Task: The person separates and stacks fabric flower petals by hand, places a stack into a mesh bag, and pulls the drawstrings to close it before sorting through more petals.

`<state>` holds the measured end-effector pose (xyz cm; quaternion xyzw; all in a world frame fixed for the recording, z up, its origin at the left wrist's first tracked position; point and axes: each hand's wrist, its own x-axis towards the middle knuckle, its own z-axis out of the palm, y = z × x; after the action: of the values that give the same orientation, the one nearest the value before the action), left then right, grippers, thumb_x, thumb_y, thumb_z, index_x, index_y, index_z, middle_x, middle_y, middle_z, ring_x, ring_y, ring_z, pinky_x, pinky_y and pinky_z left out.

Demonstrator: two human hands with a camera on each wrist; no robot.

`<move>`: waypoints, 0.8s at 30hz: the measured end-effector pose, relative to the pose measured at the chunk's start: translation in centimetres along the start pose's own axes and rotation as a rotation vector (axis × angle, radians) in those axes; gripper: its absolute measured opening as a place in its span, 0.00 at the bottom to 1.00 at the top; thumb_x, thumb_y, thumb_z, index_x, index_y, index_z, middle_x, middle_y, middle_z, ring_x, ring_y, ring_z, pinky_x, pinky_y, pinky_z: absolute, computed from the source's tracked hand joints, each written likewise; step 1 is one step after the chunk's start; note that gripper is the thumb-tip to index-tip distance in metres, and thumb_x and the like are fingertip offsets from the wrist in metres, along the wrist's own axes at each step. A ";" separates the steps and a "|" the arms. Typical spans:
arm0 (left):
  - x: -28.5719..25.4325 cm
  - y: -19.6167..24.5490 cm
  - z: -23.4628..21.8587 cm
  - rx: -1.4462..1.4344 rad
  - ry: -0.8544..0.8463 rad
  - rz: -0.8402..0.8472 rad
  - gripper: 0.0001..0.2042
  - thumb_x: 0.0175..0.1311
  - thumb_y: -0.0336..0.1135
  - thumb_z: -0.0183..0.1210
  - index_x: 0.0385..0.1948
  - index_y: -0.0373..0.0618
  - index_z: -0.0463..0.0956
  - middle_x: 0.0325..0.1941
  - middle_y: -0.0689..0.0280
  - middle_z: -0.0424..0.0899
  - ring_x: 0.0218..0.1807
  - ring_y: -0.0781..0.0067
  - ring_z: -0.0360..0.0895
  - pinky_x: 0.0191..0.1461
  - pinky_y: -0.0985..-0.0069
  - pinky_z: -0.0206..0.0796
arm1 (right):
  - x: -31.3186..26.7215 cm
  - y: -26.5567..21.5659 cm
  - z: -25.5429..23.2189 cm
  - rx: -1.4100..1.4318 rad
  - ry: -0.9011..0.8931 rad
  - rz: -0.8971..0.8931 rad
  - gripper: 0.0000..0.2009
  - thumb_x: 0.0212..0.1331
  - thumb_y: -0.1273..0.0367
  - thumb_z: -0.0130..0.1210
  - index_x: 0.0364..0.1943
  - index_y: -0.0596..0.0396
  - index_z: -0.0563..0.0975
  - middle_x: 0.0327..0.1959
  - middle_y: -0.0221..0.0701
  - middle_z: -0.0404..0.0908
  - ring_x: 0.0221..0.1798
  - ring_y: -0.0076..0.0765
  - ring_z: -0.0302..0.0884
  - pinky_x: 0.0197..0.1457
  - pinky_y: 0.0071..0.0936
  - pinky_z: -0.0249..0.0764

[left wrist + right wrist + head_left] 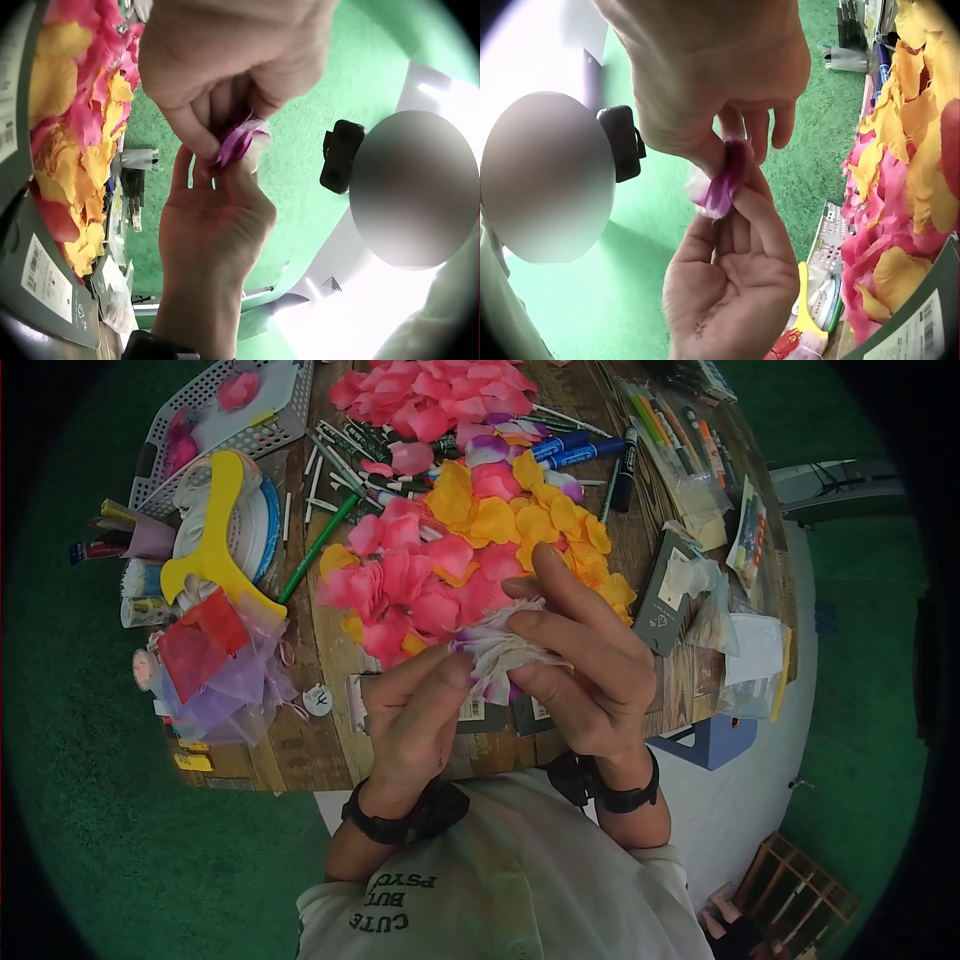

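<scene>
Both hands pinch a small bunch of white and purple fabric petals [505, 645] in front of the chest, over the near side of the table. My left hand [410, 710] holds its left edge between thumb and fingers. On the other side, my right hand [595, 675] grips it with the thumb below and fingertips above. Both wrist views show the purple edges of the petals [727, 184] between the two sets of fingertips. Beyond the hands lie loose pink petals [400, 575] and yellow petals [490, 520] in a heap.
More pink petals [435, 395] lie at the back. Markers [585, 452] and a green pencil [318, 550] lie around the heap. To the left are a white basket [160, 455], a yellow plastic piece [222, 530] and mesh bags [225, 680]; a dark box [657, 600] is on the right.
</scene>
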<state>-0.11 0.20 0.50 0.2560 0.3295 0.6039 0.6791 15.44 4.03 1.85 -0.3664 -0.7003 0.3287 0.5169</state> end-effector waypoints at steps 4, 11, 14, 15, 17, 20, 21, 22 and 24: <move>0.0 0.3 0.3 0.089 -0.001 0.020 0.13 0.65 0.29 0.50 0.43 0.25 0.73 0.37 0.63 0.79 0.37 0.83 0.72 0.41 0.83 0.63 | -0.1 -0.2 -0.4 0.161 -0.008 0.132 0.15 0.42 0.79 0.60 0.39 0.62 0.80 0.54 0.51 0.72 0.51 0.46 0.77 0.54 0.33 0.71; 0.1 0.0 0.2 -0.016 0.047 -0.085 0.13 0.67 0.34 0.49 0.36 0.30 0.75 0.30 0.66 0.76 0.30 0.87 0.67 0.32 0.88 0.55 | 0.2 0.0 -0.5 -0.177 0.009 -0.090 0.14 0.35 0.77 0.59 0.33 0.62 0.81 0.49 0.51 0.75 0.49 0.52 0.77 0.54 0.40 0.72; 0.7 0.4 1.9 -0.104 0.123 -0.054 0.13 0.68 0.36 0.47 0.32 0.32 0.74 0.30 0.64 0.77 0.34 0.81 0.72 0.38 0.82 0.62 | 0.3 0.8 -0.3 -0.284 0.016 -0.242 0.13 0.33 0.75 0.58 0.31 0.60 0.81 0.49 0.50 0.75 0.47 0.52 0.77 0.53 0.45 0.72; 0.7 0.6 2.4 -0.163 0.206 -0.054 0.14 0.69 0.37 0.46 0.30 0.34 0.73 0.31 0.63 0.77 0.36 0.77 0.74 0.43 0.78 0.65 | 0.3 1.1 -0.2 -0.283 0.014 -0.239 0.13 0.33 0.75 0.58 0.31 0.60 0.81 0.49 0.50 0.75 0.47 0.52 0.77 0.53 0.45 0.72; 0.7 0.3 1.7 -0.214 0.161 -0.070 0.15 0.69 0.37 0.45 0.30 0.34 0.73 0.33 0.61 0.78 0.39 0.74 0.75 0.47 0.74 0.65 | 0.3 1.4 -0.1 -0.325 0.063 -0.357 0.12 0.35 0.74 0.57 0.30 0.59 0.81 0.49 0.46 0.76 0.46 0.50 0.78 0.53 0.48 0.71; 0.7 -0.1 0.5 -0.288 0.118 -0.088 0.15 0.70 0.38 0.44 0.31 0.33 0.73 0.37 0.59 0.78 0.43 0.69 0.76 0.52 0.70 0.66 | 0.3 0.6 -0.3 -0.389 -0.014 -0.317 0.12 0.35 0.75 0.56 0.30 0.57 0.81 0.50 0.42 0.76 0.46 0.48 0.78 0.54 0.48 0.71; 0.6 -0.2 0.3 -0.311 0.129 -0.106 0.15 0.70 0.37 0.44 0.32 0.32 0.73 0.39 0.58 0.78 0.44 0.69 0.76 0.52 0.70 0.66 | 0.4 0.6 -0.3 -0.388 -0.016 -0.318 0.12 0.35 0.75 0.56 0.30 0.57 0.81 0.50 0.42 0.76 0.46 0.48 0.78 0.54 0.48 0.71; 0.6 -0.2 0.4 -0.312 0.131 -0.108 0.15 0.70 0.37 0.44 0.32 0.32 0.73 0.39 0.58 0.78 0.44 0.69 0.76 0.52 0.70 0.66 | 0.4 0.5 -0.3 -0.395 -0.019 -0.329 0.12 0.35 0.75 0.56 0.30 0.57 0.81 0.50 0.41 0.76 0.46 0.48 0.78 0.54 0.47 0.70; 0.6 0.3 0.8 -0.260 0.072 -0.110 0.15 0.69 0.37 0.45 0.36 0.31 0.73 0.39 0.58 0.79 0.44 0.68 0.76 0.52 0.70 0.66 | 0.3 0.6 -0.2 -0.401 -0.021 -0.338 0.11 0.35 0.75 0.56 0.29 0.57 0.81 0.49 0.40 0.77 0.46 0.47 0.78 0.55 0.47 0.70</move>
<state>0.32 0.91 1.11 0.1255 0.2862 0.6120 0.7264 15.68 4.62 1.55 -0.3358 -0.8081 0.0961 0.4743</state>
